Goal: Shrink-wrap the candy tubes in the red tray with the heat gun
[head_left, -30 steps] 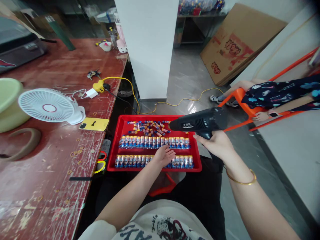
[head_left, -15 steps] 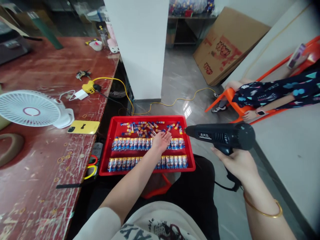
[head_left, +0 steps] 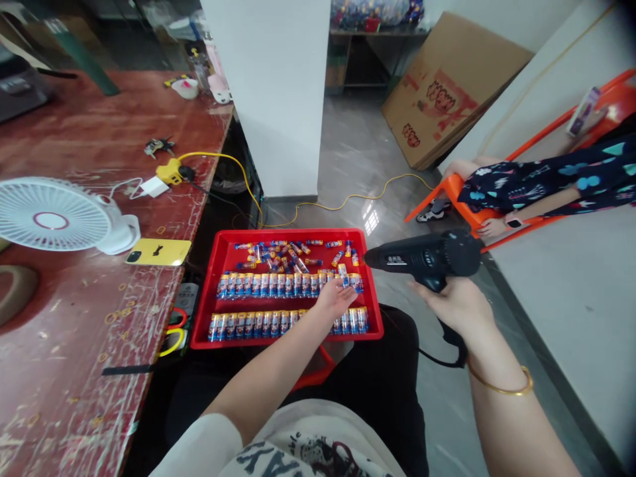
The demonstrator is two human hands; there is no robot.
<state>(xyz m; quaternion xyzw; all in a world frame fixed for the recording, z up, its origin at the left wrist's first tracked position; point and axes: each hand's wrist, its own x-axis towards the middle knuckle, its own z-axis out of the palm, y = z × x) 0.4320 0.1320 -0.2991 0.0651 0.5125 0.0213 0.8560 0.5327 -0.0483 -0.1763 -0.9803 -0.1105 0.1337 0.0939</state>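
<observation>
My right hand [head_left: 464, 306] grips a black heat gun [head_left: 422, 257] by its handle, with the nozzle pointing left at the right rim of a red tray [head_left: 287, 233]. Palm up over the tray's right part, my left hand [head_left: 338, 299] has a small yellow-and-blue tube [head_left: 342, 271] at its thumb and fingertips. Two neat rows of similar tubes [head_left: 271, 285] stand side by side in the tray. Loose tubes [head_left: 283, 255] lie jumbled along its far side. My left hand and forearm hide parts of both rows.
A worn red table [head_left: 149, 119] on the left bears a white fan [head_left: 54, 215], a yellow phone [head_left: 158, 252] and a yellow power strip [head_left: 169, 172]. Scissors [head_left: 172, 342] hang at its edge. A person [head_left: 536, 172] sits on an orange chair [head_left: 452, 192] at right, near flattened cardboard [head_left: 447, 93].
My left hand has moved right and nearer, from the loose tubes to the right part of the rows, now with a tube. The heat gun has shifted slightly left.
</observation>
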